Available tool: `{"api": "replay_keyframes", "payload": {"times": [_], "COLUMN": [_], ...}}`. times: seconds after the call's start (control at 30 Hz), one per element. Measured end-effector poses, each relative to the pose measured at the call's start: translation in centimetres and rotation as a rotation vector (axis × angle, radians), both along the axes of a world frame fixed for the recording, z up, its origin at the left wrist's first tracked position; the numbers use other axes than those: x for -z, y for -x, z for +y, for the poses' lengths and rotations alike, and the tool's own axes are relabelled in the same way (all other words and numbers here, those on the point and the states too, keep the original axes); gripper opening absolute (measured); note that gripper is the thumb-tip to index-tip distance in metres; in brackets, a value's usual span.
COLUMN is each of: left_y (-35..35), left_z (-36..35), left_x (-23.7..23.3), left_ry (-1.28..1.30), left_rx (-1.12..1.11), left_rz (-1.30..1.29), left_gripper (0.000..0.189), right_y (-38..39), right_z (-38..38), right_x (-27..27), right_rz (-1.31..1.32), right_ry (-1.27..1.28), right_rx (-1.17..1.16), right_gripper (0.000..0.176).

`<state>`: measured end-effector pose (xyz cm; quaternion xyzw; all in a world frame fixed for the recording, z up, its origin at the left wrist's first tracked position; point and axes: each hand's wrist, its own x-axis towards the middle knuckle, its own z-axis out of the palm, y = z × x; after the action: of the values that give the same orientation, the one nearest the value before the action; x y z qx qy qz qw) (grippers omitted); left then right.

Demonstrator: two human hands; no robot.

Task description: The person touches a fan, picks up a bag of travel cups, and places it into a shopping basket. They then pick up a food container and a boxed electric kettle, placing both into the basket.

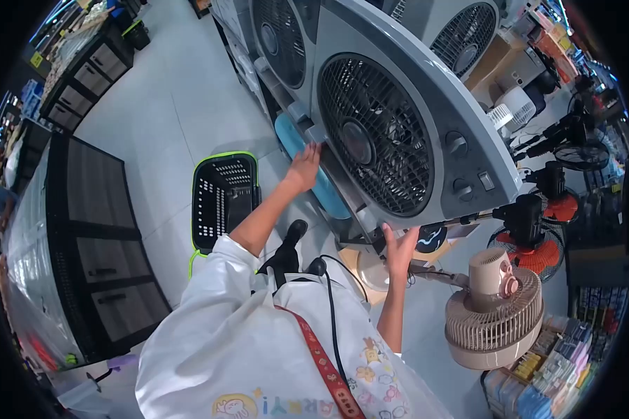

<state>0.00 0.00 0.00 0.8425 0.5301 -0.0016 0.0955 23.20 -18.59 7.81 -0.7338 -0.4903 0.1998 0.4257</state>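
Note:
A large grey box fan (376, 136) with a round dark grille, two knobs and a switch stands tilted in front of me on a rack. My left hand (305, 167) is at its lower edge, fingers closed together against a grey foot there. At the near lower corner of the fan my right hand (400, 250) grips the edge, thumb apart from the fingers; some fingertips are hidden. Below my left hand a light-blue rounded panel (332, 195) shows along the rack. A second box fan (279, 38) stands right beside the first.
A black shopping basket (223, 199) with a green rim stands on the floor to my left. A beige fan (495, 307) juts out at my right, with orange-and-black fans (528, 255) behind it. Dark cabinets (105, 237) line the left side.

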Motion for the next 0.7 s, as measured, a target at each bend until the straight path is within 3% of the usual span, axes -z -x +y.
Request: {"api": "replay_keyframes", "payload": {"times": [0.07, 0.23, 0.43, 0.7], "left_y": [-0.1, 0.0, 0.2, 0.2], "left_z": [0.4, -0.3, -0.3, -0.3], "left_x": [0.9, -0.3, -0.8, -1.3], "left_ry": [-0.030, -0.008, -0.008, 0.101], "left_rx": [0.009, 0.012, 0.032, -0.014], "left_rz": [0.000, 0.001, -0.019, -0.033], "left_gripper": [0.081, 0.077, 0.079, 0.078], "right_y": [0.0, -0.4, 0.0, -0.9], "right_z": [0.4, -0.1, -0.3, -0.2], "right_x": [0.0, 0.3, 0.2, 0.9], "right_rz": [-0.042, -0.098, -0.195, -0.190], "right_ry": [-0.128, -0.092, -0.087, -0.051], "right_rx": [0.028, 0.016, 0.044, -0.013], "right_gripper": [0.052, 0.057, 0.050, 0.061]}}
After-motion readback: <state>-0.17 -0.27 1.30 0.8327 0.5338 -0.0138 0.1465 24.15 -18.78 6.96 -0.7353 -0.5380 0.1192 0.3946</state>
